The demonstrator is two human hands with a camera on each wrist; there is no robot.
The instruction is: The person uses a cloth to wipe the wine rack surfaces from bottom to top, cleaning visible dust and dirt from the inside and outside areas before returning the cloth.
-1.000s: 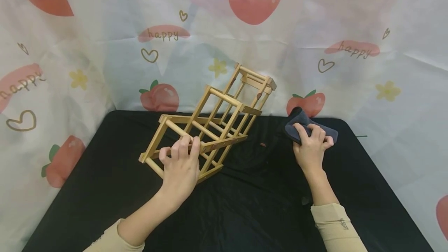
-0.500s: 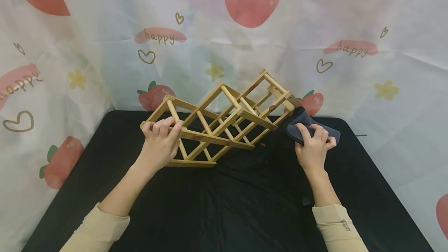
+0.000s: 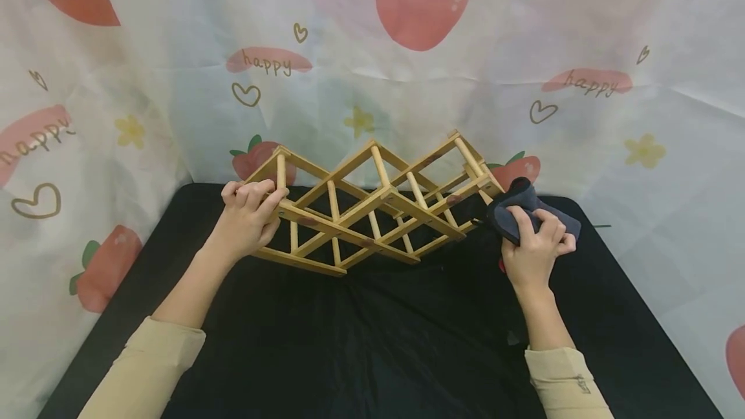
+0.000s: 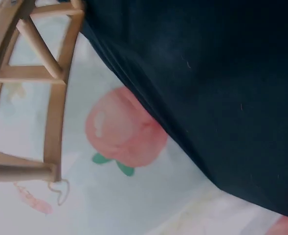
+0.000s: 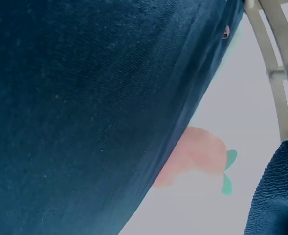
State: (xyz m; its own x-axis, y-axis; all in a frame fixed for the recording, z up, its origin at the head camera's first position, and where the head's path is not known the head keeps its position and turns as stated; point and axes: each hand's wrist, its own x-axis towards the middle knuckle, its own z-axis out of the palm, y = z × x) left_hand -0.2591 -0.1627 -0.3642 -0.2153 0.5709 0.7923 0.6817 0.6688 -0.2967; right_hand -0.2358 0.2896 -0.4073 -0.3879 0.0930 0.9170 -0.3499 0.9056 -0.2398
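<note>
A folding lattice rack of pale wood (image 3: 355, 218), with slats and round dowels, spans the middle of the head view, its right end raised. My left hand (image 3: 247, 218) grips its left end, fingers curled over the top slat. In the left wrist view part of the rack (image 4: 55, 112) shows at the left edge. My right hand (image 3: 535, 244) holds a folded dark blue cloth (image 3: 526, 202) at the rack's right end, where the cloth overlaps the end slat. The right wrist view shows the cloth (image 5: 278, 196) just below the rack's slats (image 5: 276, 68).
Under the rack is a table covered in black cloth (image 3: 372, 354). A white curtain (image 3: 419, 96) printed with fruit, flowers and "happy" hangs behind and at both sides. Something small and red (image 3: 502, 266) shows beside the right wrist.
The rack has swung from slanting away to lying across the table, its right end reaching the cloth. My left hand has moved left and up with it; the right shifted slightly right.
</note>
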